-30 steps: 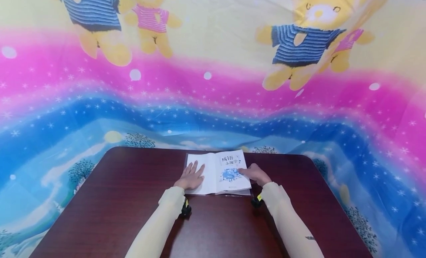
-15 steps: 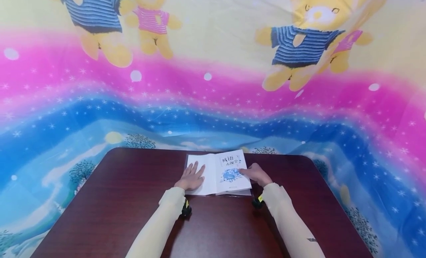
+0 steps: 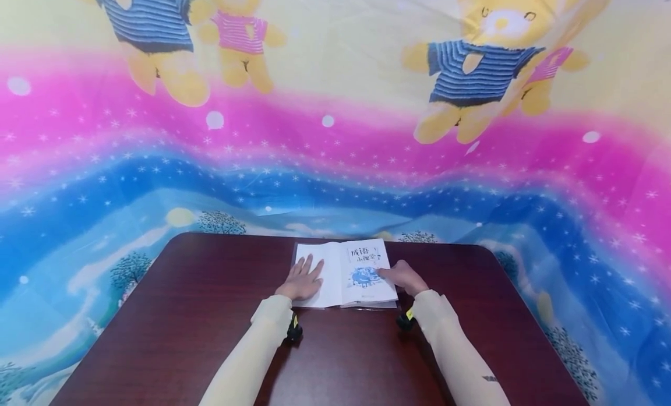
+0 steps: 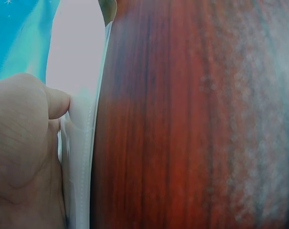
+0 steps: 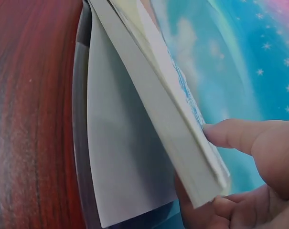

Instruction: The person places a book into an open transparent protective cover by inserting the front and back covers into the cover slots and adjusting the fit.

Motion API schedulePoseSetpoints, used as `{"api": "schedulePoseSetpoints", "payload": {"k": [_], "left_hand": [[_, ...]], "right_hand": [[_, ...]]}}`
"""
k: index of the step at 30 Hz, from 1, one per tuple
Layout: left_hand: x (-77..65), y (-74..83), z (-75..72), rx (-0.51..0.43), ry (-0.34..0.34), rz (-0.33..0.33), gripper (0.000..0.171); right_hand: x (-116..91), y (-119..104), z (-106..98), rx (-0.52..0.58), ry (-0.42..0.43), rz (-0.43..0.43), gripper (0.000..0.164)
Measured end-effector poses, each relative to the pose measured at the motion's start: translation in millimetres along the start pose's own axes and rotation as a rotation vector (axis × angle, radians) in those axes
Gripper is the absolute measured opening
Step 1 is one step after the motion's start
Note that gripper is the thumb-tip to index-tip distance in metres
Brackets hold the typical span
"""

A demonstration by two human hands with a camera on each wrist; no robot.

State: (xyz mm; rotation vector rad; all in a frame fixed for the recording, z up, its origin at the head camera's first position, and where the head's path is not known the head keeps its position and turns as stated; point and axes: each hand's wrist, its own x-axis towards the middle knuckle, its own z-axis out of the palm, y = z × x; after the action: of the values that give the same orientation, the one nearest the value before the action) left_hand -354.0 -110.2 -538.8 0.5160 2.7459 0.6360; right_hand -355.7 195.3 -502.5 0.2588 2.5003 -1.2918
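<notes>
An open book (image 3: pixel 335 278) in a clear plastic cover (image 4: pixel 93 124) lies near the table's far edge. Its right-hand page bears black Chinese characters and a blue drawing; the left-hand side is white. My left hand (image 3: pixel 300 280) rests on the left-hand side with fingers spread and straight. In the right wrist view, my right hand (image 5: pixel 263 167) pinches the block of pages (image 5: pixel 158 114) at its outer edge, thumb on top and fingers beneath. That block tilts up from a pale sheet (image 5: pixel 123 143) lying under it. The left fingertips are out of the left wrist view.
The dark red-brown table (image 3: pixel 209 313) extends around the book and towards me. Behind it hangs a cloth backdrop (image 3: pixel 325 161) printed with bears and snowflakes. A black wrist device (image 3: pixel 294 327) sits at each cuff.
The right-hand block of pages has sunk slightly towards the table, with the right hand still pinching its edge. My left hand stays in place on the other side.
</notes>
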Motion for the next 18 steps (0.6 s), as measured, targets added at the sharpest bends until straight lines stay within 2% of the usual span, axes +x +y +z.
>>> {"api": "schedulePoseSetpoints", "payload": {"k": [3, 6, 11, 18], "left_hand": [[2.3, -1.8, 3.2, 0.000, 0.010, -0.004, 0.061], [3.7, -3.4, 5.4, -0.012, 0.024, -0.003, 0.061], [1.7, -1.7, 2.6, -0.009, 0.001, -0.002, 0.062], [-4.0, 2.4, -3.0, -0.009, 0.001, 0.018, 0.061]], "right_hand": [[-3.4, -0.9, -1.1, -0.022, 0.025, -0.032, 0.064], [-5.1, -1.1, -1.9, -0.027, 0.043, -0.053, 0.059], [-6.5, 0.6, -1.7, -0.022, 0.045, -0.051, 0.053], [-8.3, -2.5, -1.0, 0.049, 0.020, -0.036, 0.065]]}}
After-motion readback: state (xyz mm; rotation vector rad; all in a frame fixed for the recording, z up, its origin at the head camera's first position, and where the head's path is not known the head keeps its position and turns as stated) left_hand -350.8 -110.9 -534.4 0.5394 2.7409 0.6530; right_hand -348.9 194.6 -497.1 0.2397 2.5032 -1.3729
